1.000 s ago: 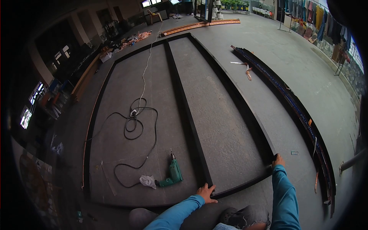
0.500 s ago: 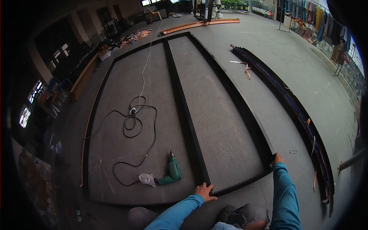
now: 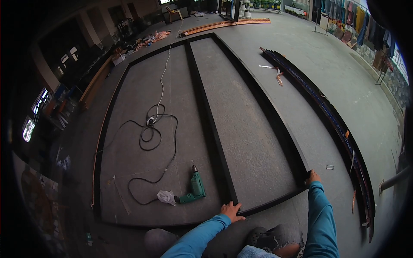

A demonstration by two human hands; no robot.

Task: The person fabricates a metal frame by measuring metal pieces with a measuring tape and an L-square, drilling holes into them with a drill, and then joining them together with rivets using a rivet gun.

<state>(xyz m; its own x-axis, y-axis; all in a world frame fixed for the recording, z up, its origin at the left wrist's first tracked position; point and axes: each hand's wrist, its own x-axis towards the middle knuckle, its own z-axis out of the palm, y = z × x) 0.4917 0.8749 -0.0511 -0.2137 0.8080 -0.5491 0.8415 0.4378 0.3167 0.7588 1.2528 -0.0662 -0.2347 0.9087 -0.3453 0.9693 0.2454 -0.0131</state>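
A large black frame (image 3: 211, 112) with a middle bar lies on the floor. My left hand (image 3: 232, 211) rests on the near end of the middle bar, its thumb and fingers spread. At the near right corner, my right hand (image 3: 313, 177) is wrapped round the frame's end, with part of its fingers hidden. A green drill (image 3: 197, 187) lies inside the left section, its bit pointing away from me. Clear plastic (image 3: 166, 197) is bunched at the drill's cord.
A black cord (image 3: 175, 146) loops across the left section to a white cable (image 3: 162, 79). Long dark profiles (image 3: 318, 101) lie stacked at the right, near tape scraps (image 3: 279, 78) and a small metal rectangle (image 3: 330, 167). Wrapped bars (image 3: 228, 26) lie beyond the frame.
The view has shifted slightly. Both hands remain at the same places on the frame, and nothing else has visibly moved.
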